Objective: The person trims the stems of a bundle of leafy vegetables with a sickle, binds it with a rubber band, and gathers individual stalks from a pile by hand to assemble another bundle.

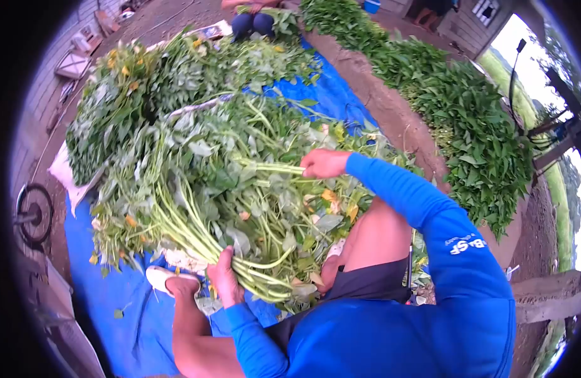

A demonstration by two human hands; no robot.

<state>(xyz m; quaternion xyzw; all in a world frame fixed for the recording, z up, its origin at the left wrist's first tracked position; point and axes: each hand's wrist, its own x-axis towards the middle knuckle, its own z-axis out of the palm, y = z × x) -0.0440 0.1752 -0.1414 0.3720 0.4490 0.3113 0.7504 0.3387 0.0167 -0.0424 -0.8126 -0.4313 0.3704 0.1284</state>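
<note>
Clasping stem bundle [200, 244] in left hand [225, 277], stalks [274, 167] in right hand [325, 164], greens [205, 151] heaped on blue tarp [123, 327], bucket [371, 7] contents hidden

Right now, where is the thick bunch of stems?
The bunch is left of centre in the head view, in the left hand, against the leaf pile.

L hand [226, 278]: low | R hand [325, 164]: fwd | 2/2 hands gripping

Smooth, faintly glossy stems [199, 242] lie in the left hand [225, 277], with creased, plastic-looking sheeting [123, 321] beside it, mostly matt leaves [224, 179] between it and the right hand [327, 164], a smooth cloth sleeve [397, 189] behind the latter, and rough, matt earth [394, 104] beyond.
</note>
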